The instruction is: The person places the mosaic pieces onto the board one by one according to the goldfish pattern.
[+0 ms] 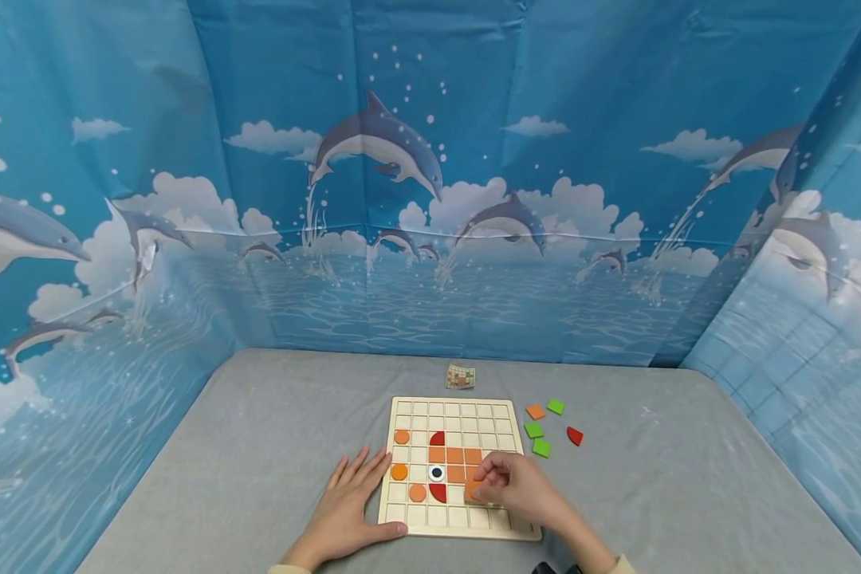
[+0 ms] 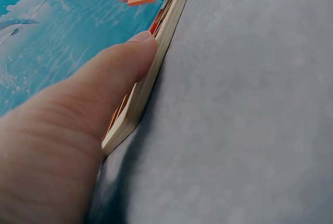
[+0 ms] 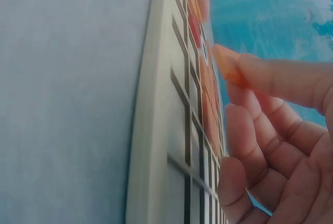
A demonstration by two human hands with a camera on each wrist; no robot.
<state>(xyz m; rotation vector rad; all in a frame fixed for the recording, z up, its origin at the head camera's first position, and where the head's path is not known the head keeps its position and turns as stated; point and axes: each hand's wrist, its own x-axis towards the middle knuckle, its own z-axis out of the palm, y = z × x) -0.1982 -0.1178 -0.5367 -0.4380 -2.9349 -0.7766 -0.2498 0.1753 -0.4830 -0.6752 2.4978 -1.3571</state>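
My right hand [image 1: 520, 488] pinches an orange square tile [image 3: 228, 66] between thumb and fingers. In the right wrist view, the tile is tilted and apart from the wooden grid board [image 1: 452, 401]. My left hand [image 1: 346, 509] lies spread at the board's left side, its thumb [image 2: 122, 60] touching the front edge. On the board sit several orange squares [image 1: 455, 455], two red quarter-circles [image 1: 438, 438], a white disc with a dark centre [image 1: 436, 473] and three orange rounds [image 1: 399, 472] toward the left. My right hand covers part of the board's right side.
Right of the board lie several green tiles [image 1: 534, 430], another orange tile [image 1: 536, 411] and a red quarter-circle [image 1: 575, 435]. Behind it is a small printed card [image 1: 461, 377]. A dolphin-print curtain [image 1: 430, 303] encloses the grey-covered table [image 1: 273, 422] at the back and sides.
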